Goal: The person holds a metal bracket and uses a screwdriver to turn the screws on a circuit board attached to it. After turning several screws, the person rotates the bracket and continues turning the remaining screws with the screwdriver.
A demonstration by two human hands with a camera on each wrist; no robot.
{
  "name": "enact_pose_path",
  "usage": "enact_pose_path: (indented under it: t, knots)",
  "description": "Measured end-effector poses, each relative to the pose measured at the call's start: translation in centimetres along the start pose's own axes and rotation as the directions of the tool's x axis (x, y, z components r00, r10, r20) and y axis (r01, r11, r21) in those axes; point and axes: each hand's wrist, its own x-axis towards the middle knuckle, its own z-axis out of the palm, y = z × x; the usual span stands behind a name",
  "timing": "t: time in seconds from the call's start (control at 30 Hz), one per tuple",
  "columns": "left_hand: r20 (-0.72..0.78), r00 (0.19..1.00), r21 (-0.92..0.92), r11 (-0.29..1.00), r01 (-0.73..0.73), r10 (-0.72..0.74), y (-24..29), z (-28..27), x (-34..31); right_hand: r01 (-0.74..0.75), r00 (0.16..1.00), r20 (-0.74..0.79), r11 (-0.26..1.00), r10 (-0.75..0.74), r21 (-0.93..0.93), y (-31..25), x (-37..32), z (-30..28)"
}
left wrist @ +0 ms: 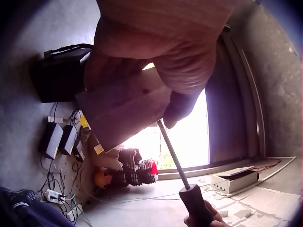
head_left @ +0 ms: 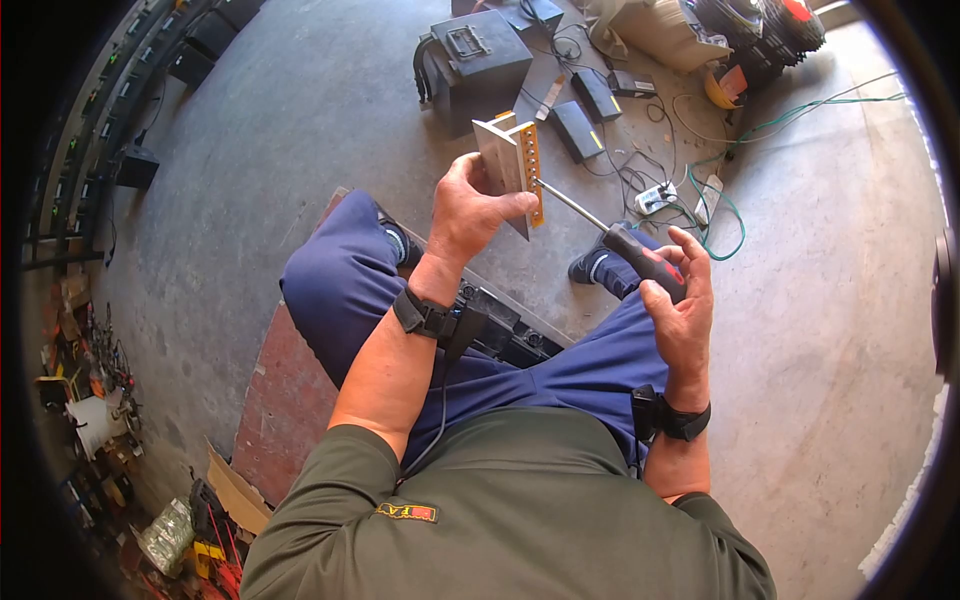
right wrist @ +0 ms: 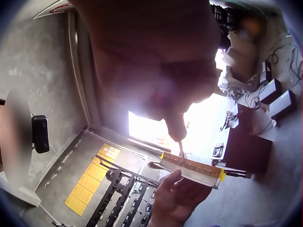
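My left hand [head_left: 462, 218] grips a grey metal piece with flat plates [head_left: 502, 165], raised in front of me over the floor. Along the metal piece's right edge runs an amber strip [head_left: 532, 165] with a row of small screws or holes. A screwdriver [head_left: 645, 262] with a black and red handle is held in my right hand [head_left: 685, 318], its index finger raised off the handle. The screwdriver's tip meets the amber strip, about midway along in the right wrist view [right wrist: 182, 161]. In the left wrist view the metal plate [left wrist: 125, 106] hides the tip.
A black box [head_left: 470, 65] stands on the concrete floor ahead. Black power adapters [head_left: 577, 130], tangled cables and a white power strip [head_left: 655, 198] lie right of it. Between my legs is a black case [head_left: 510, 335]. Racks [head_left: 85, 120] line the left side.
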Motion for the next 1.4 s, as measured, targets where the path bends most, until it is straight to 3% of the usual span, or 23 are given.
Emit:
enact_pose_path:
  t: [0.07, 0.13, 0.3, 0.37, 0.4, 0.5, 0.57, 0.67, 0.8, 0.87, 0.9, 0.97, 1.1, 1.27, 1.4]
  knots:
    - [-0.001, 1.000, -0.003, 1.000, -0.004, 0.004, -0.2, -0.1, 0.1, -0.046, 0.999, 0.014, 0.999, 0.046, 0.019, 0.3, 0.1, -0.6]
    - [0.010, 1.000, -0.036, 0.999, -0.004, 0.004, -0.3, -0.1, 0.1, -0.188, 0.982, 0.045, 0.977, 0.184, 0.104, 1.4, 0.1, -1.3]
    - [0.008, 1.000, -0.014, 1.000, -0.001, 0.001, -0.2, 0.0, 0.1, -0.116, 0.993, 0.021, 0.991, 0.115, 0.073, 1.4, 0.4, -0.5]
    - [0.002, 1.000, 0.002, 1.000, 0.003, -0.003, -0.3, -0.1, 0.1, 0.222, 0.975, 0.031, 0.965, -0.219, -0.137, 1.5, 0.7, -0.2]
    - [-0.001, 1.000, 0.011, 1.000, 0.007, -0.007, -0.3, -0.1, 0.1, 0.221, 0.975, 0.031, 0.966, -0.219, -0.137, 1.5, 0.7, -0.2]
    - [-0.002, 1.000, 0.008, 1.000, 0.008, -0.008, -0.3, -0.1, 0.1, 0.181, 0.983, 0.016, 0.978, -0.181, -0.108, 1.0, 0.7, -0.4]
    - [-0.001, 1.000, -0.005, 1.000, 0.005, -0.005, -0.4, -0.1, 0.1, -0.176, 0.984, 0.019, 0.982, 0.175, 0.067, 0.3, 0.6, -1.0]
    - [-0.001, 1.000, 0.001, 1.000, -0.008, 0.008, -0.4, -0.1, 0.2, -0.244, 0.969, 0.051, 0.967, 0.241, 0.066, 0.6, 0.7, -1.4]
    - [-0.010, 1.000, -0.001, 1.000, 0.005, -0.005, -0.2, 0.0, 0.1, -0.110, 0.994, 0.025, 0.994, 0.109, 0.016, 0.5, 0.4, -0.2]
    - [-0.018, 1.000, 0.004, 1.000, 0.016, -0.016, -0.3, 0.0, 0.2, 0.088, 0.996, 0.020, 0.993, -0.087, -0.075, 0.7, 0.4, 0.0]
    - [-0.022, 1.000, -0.008, 1.000, -0.006, 0.005, -0.5, -0.1, 0.2, 0.088, 0.996, 0.020, 0.993, -0.087, -0.075, 0.5, 0.4, -0.2]
    - [-0.028, 0.999, -0.019, 0.999, -0.027, 0.026, -0.8, -0.2, 0.3, -0.251, 0.964, 0.118, 0.963, 0.239, 0.101, 0.1, 0.1, -1.1]
    - [-0.026, 0.999, -0.034, 0.999, -0.042, 0.041, -1.0, -0.2, 0.4, -0.271, 0.956, 0.154, 0.950, 0.248, 0.153, 1.3, 0.0, -1.2]
    - [-0.027, 0.999, -0.005, 0.999, -0.040, 0.040, -1.0, -0.1, 0.3, -0.072, 0.997, -0.030, 0.993, 0.075, 0.094, 0.6, 0.0, 0.1]
    - [-0.013, 1.000, -0.010, 1.000, -0.025, 0.025, -0.8, -0.1, 0.2, -0.085, 0.996, -0.017, 0.994, 0.086, 0.067, 1.4, 0.0, -0.9]
